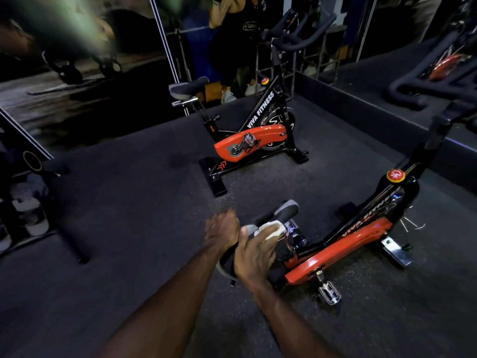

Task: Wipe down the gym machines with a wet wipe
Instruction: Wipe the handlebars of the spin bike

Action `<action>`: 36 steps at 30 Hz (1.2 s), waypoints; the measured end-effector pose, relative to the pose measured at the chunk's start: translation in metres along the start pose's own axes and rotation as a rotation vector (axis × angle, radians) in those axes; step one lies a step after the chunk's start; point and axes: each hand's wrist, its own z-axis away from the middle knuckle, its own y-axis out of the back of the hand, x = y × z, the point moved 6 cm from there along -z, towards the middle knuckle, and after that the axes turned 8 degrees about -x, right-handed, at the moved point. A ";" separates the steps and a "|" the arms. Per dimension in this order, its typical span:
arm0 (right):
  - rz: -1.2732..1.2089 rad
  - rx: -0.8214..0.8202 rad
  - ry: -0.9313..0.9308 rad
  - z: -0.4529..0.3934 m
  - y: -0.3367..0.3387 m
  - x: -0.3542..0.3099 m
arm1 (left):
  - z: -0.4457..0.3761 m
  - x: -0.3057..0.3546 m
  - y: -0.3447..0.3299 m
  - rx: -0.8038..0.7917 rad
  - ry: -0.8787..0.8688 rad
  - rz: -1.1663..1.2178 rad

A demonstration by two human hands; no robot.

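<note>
A black and orange spin bike (343, 244) stands right in front of me, its black saddle (284, 211) just beyond my hands. My right hand (255, 254) lies on top of the saddle and presses a white wet wipe (271, 228) against it with curled fingers. My left hand (222, 228) rests on the saddle's left side, fingers relaxed and spread. Most of the saddle's rear is hidden under both hands.
A second black and orange spin bike (253, 135) stands farther back on the dark rubber floor (134, 202). Mirror panels (335, 34) line the back wall above a low dark ledge. Handlebars of the near bike (418, 91) reach up at right. Shoes and gear (28, 213) lie at left.
</note>
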 end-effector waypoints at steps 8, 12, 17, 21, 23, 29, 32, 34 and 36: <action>-0.274 0.142 -0.166 -0.107 0.062 0.002 | -0.011 0.001 -0.007 0.040 -0.030 -0.048; 0.069 0.013 -0.053 -0.130 0.080 -0.002 | -0.014 0.000 -0.006 -0.017 -0.071 -0.021; 0.853 -0.177 0.320 -0.112 0.065 -0.040 | -0.028 -0.009 -0.006 -0.125 -0.082 0.097; 0.904 -0.252 0.444 -0.078 0.018 -0.049 | -0.043 -0.018 -0.007 -0.161 -0.008 0.369; 0.817 -0.240 0.405 -0.073 0.007 -0.055 | -0.049 -0.024 -0.007 -0.155 0.039 0.583; -0.006 -0.280 0.188 -0.066 -0.014 -0.092 | -0.060 -0.060 0.022 -0.226 0.042 1.096; -0.259 -0.202 0.186 -0.067 -0.030 -0.104 | -0.056 -0.079 0.044 -0.332 -0.034 1.120; -0.332 -0.168 0.183 -0.064 -0.043 -0.120 | -0.061 -0.097 0.058 -0.329 -0.066 1.115; -0.384 -0.156 0.204 -0.061 -0.049 -0.144 | -0.073 -0.117 0.073 -0.246 -0.070 1.125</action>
